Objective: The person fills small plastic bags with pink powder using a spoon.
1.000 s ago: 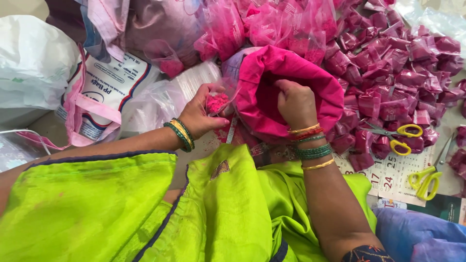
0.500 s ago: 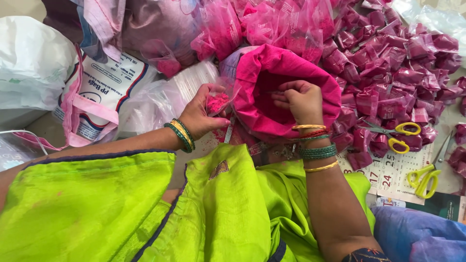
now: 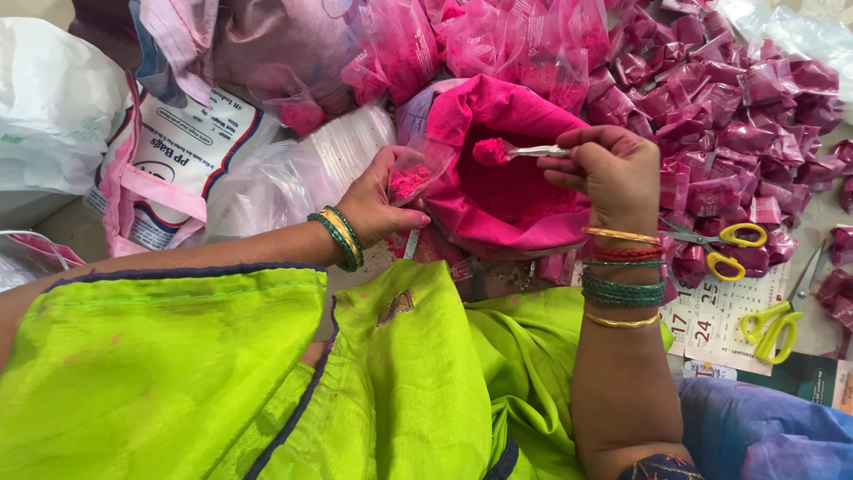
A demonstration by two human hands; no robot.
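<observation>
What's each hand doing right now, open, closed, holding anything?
Left hand: closed on a small clear pouch with pink powder in it.
Right hand: closed on a metal spoon heaped with pink powder.

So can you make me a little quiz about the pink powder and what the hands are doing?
1. True or false: the right hand holds a spoon heaped with pink powder.
2. What does the left hand hold? A) yellow scissors B) a small clear pouch C) a calendar sheet
3. Fill in: the spoon is above the open pink cloth ____.

Key
1. True
2. B, the small clear pouch, with some powder inside
3. bag
</observation>
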